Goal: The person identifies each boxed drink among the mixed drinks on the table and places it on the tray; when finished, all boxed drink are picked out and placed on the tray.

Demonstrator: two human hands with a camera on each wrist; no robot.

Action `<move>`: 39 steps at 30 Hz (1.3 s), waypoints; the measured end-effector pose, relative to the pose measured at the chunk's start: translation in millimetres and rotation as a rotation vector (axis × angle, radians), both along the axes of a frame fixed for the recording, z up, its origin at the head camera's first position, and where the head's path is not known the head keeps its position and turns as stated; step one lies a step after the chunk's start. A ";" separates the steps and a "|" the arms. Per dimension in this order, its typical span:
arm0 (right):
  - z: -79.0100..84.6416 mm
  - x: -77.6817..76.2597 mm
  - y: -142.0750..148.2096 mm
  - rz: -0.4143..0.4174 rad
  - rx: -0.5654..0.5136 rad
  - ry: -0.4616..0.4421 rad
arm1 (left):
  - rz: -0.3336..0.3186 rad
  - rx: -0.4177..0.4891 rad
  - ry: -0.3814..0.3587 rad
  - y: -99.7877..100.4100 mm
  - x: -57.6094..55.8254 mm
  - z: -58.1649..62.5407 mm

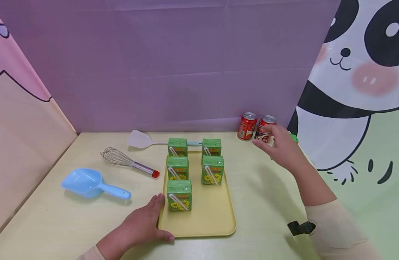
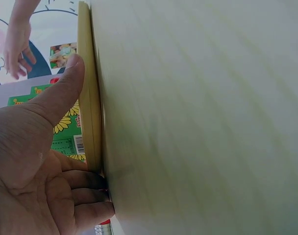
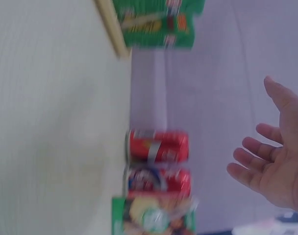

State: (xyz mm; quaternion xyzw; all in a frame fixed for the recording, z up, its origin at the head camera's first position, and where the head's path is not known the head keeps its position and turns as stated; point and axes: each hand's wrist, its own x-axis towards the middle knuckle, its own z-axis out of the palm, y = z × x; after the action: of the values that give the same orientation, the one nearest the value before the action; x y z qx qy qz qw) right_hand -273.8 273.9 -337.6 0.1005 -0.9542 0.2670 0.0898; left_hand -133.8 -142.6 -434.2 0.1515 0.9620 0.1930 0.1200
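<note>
My left hand (image 1: 141,222) rests against the near left corner of a yellow tray (image 1: 212,216), thumb at the front rim and fingers along the left side. Several green juice boxes (image 1: 180,196) with straws stand upright on the tray in two columns. In the air at the right, my right hand (image 1: 282,148) holds nothing, its fingers loosely bent and apart. Beyond it stand two red soda cans (image 1: 247,127). A green box with a food picture (image 3: 154,215), mostly hidden by that hand in the head view, is beside the cans.
Left of the tray lie a blue scoop (image 1: 89,183), a whisk (image 1: 131,162) with a red end, and a white spatula (image 1: 140,140) whose handle passes behind the juice boxes. A purple backdrop (image 1: 173,72) closes off the table's back edge.
</note>
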 end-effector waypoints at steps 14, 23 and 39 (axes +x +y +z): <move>-31.9 -42.5 79.8 -0.194 -0.105 -0.040 | 0.000 0.006 0.004 0.5 1.6 1.7; -60.1 -57.3 105.5 -0.204 -0.192 -0.190 | -0.002 0.001 -0.019 -0.1 0.0 1.2; -76.7 -52.5 111.2 -0.287 -0.185 -0.181 | 0.001 -0.002 -0.019 0.7 0.2 3.5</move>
State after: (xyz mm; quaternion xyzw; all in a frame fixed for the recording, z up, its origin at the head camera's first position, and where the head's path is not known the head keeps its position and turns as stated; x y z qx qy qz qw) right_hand -326.3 385.1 -414.3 -0.0697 -0.9343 0.3460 0.0495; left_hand -133.6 -141.9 -430.8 0.1490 0.9611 0.1935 0.1294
